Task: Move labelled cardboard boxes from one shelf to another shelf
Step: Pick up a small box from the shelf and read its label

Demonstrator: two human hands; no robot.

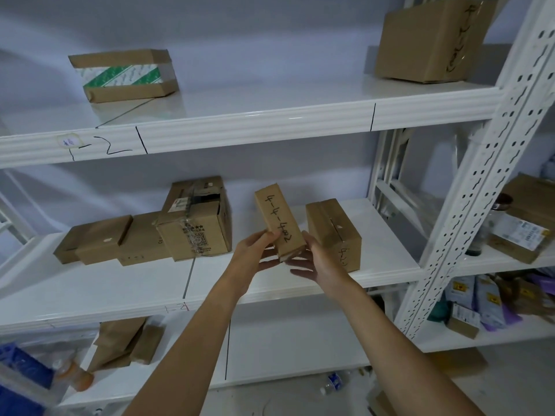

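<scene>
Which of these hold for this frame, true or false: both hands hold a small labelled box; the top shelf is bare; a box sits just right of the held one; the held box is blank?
1. Both hands hold a small box: true. The left hand and right hand grip the small labelled box at its lower end.
2. The top shelf is bare: false. The top shelf carries a green-striped box and a large box.
3. A box sits just right of it: true, the plain box.
4. The held box is blank: false. It bears handwriting.
</scene>
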